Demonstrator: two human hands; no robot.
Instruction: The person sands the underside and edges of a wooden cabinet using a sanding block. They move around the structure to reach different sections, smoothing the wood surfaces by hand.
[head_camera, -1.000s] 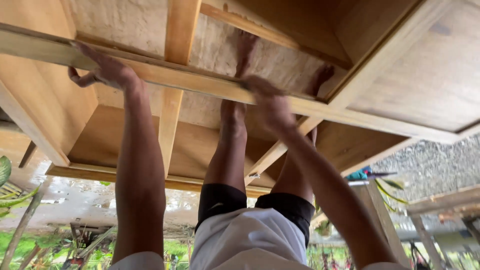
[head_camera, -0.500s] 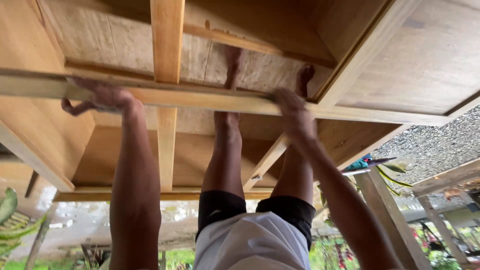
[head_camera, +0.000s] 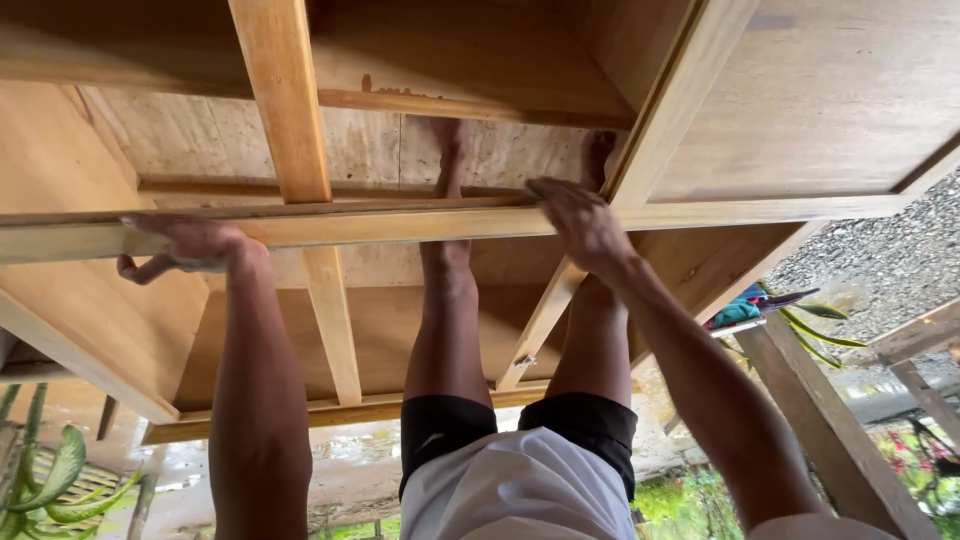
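A long, thin wooden strip (head_camera: 400, 225) lies across the open wooden cabinet frame (head_camera: 290, 120). My left hand (head_camera: 190, 243) grips the strip near its left end, fingers over the top and thumb hooked beneath. My right hand (head_camera: 580, 222) holds the strip near its middle, fingers laid flat along it. My bare legs (head_camera: 450, 320) run up between my arms. Both feet (head_camera: 450, 150) stand on the pale back panel inside the frame, just beyond the strip.
Upright wooden dividers (head_camera: 330, 310) and a diagonal brace (head_camera: 545, 320) cross the cabinet interior. A flat wooden panel (head_camera: 820, 110) fills the right. Beyond are gravel (head_camera: 890, 260), timber posts (head_camera: 820, 430), a teal cloth (head_camera: 738, 312), green plants (head_camera: 60, 480) and wet ground.
The strip and both hands have moved toward me, from tilted to nearly level across the frame. The view has shifted with it, so the cabinet sits lower in the frame.
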